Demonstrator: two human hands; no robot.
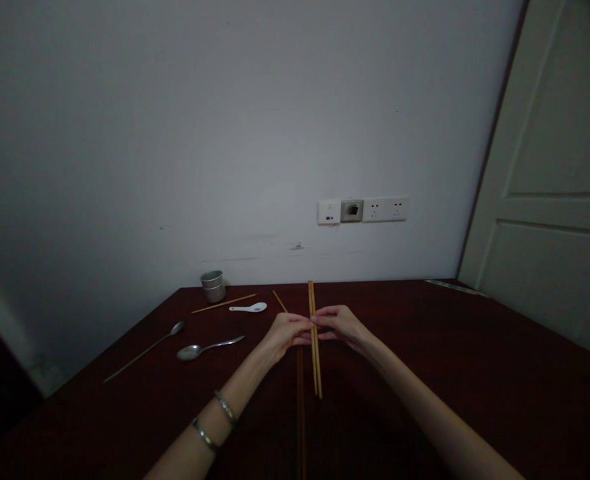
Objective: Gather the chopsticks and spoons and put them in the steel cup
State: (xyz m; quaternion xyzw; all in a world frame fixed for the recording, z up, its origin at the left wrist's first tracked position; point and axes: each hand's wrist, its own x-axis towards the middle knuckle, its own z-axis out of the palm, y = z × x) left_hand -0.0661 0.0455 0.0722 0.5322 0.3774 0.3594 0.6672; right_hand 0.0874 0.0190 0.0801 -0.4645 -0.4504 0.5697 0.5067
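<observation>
Two light wooden chopsticks (316, 363) stand close together, nearly upright in view, held between the fingertips of both hands above the dark red table. My left hand (291, 329) pinches them from the left, and my right hand (339, 325) grips them from the right. Behind my left hand a thin wooden stick (279, 301) lies on the table, its lower part hidden. Below the hands run two long brown streaks (301, 407); I cannot tell whether these are sticks or a reflection. A metal spoon (191, 352) lies left of my left hand.
A white soup spoon (249, 307), another thin stick (225, 303) and a metal cup (213, 287) are at the back left. A long-handled spoon (145, 351) lies further left. Wall sockets (385, 209) are behind the table (405, 387). A flat strip (455, 287) lies at the back right.
</observation>
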